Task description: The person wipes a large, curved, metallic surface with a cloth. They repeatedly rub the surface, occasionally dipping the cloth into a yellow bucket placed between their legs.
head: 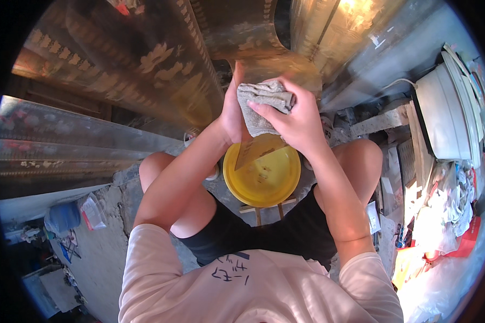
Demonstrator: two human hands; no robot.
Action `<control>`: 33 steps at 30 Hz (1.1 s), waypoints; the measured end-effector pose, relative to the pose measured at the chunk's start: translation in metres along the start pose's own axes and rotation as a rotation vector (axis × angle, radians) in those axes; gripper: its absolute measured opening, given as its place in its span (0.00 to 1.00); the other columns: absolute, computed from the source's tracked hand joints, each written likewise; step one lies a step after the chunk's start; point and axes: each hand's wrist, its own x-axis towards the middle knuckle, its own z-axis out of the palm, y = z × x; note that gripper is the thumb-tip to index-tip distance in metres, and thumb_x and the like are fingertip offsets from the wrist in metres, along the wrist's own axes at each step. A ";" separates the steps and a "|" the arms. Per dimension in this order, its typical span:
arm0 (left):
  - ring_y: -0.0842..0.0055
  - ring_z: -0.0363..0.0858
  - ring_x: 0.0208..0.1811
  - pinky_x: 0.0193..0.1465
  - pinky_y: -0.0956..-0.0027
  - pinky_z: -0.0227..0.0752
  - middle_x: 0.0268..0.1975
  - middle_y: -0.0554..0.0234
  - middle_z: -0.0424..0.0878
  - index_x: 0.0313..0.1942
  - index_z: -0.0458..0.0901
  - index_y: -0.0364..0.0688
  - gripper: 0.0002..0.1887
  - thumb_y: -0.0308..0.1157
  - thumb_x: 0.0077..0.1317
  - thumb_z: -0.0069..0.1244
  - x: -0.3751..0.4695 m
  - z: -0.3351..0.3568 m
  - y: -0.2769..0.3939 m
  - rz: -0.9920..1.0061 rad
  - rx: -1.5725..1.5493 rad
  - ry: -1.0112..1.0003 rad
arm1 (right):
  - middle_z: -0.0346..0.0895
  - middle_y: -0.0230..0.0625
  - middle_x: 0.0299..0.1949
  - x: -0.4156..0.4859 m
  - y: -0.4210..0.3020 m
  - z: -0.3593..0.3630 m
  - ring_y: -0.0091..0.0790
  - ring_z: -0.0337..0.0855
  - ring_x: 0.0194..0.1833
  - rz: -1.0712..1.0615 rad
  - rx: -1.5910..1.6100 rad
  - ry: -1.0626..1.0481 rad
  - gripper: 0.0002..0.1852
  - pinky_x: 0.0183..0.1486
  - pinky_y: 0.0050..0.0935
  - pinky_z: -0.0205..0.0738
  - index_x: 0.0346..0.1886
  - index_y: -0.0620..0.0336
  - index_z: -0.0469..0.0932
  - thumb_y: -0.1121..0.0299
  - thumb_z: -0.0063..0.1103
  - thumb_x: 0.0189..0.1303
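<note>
My right hand (303, 109) grips a folded grey cloth (262, 107), its thumb lying across the front. Against the other side of the cloth is my left hand (231, 107), seen edge-on with its fingers largely hidden. A see-through brown plastic sheet (266, 64) with a floral pattern passes behind both hands, and its pointed corner hangs below them. I cannot tell whether my left hand grips the sheet or only backs it. Under that corner, between my knees, a round yellow basin (262, 189) rests on a small wooden stool (281, 210).
Large patterned brown sheets (157, 60) hang in front and to the left. On the right, a white lidded appliance (444, 109) stands beside boards, plastic bags (440, 226) and a red bag (467, 238). A blue water jug (64, 216) sits on the concrete floor (101, 250) at left.
</note>
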 end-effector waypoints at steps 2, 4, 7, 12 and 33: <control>0.60 0.74 0.74 0.76 0.51 0.68 0.76 0.53 0.73 0.83 0.57 0.48 0.58 0.84 0.67 0.25 -0.002 -0.001 0.000 0.011 -0.008 0.004 | 0.91 0.36 0.43 0.000 -0.004 0.000 0.21 0.88 0.44 -0.039 -0.099 0.026 0.16 0.51 0.27 0.82 0.50 0.68 0.82 0.73 0.77 0.63; 0.59 0.73 0.75 0.76 0.51 0.68 0.77 0.55 0.72 0.83 0.58 0.48 0.57 0.84 0.68 0.25 -0.005 0.014 0.003 0.018 -0.025 0.004 | 0.91 0.38 0.43 0.000 -0.004 -0.003 0.22 0.89 0.45 -0.100 -0.178 0.075 0.16 0.51 0.28 0.83 0.50 0.67 0.82 0.74 0.77 0.62; 0.60 0.69 0.78 0.79 0.45 0.59 0.78 0.56 0.70 0.80 0.63 0.50 0.59 0.87 0.64 0.24 -0.008 0.015 0.009 -0.013 -0.193 -0.178 | 0.89 0.43 0.40 0.007 0.003 -0.011 0.37 0.93 0.42 -0.208 -0.219 0.185 0.17 0.45 0.32 0.84 0.46 0.67 0.83 0.78 0.79 0.55; 0.57 0.61 0.82 0.81 0.37 0.46 0.82 0.56 0.63 0.84 0.54 0.54 0.62 0.90 0.61 0.22 -0.005 0.023 0.010 -0.001 -0.268 -0.233 | 0.89 0.45 0.40 0.012 0.010 -0.029 0.39 0.93 0.42 -0.235 -0.264 0.248 0.17 0.45 0.34 0.84 0.47 0.67 0.84 0.78 0.79 0.54; 0.61 0.76 0.73 0.75 0.52 0.68 0.72 0.56 0.77 0.79 0.67 0.50 0.57 0.86 0.66 0.21 -0.008 0.029 0.001 0.046 -0.009 0.012 | 0.91 0.38 0.42 -0.002 -0.008 -0.006 0.23 0.89 0.46 -0.174 -0.187 0.064 0.15 0.51 0.28 0.83 0.50 0.67 0.81 0.77 0.74 0.62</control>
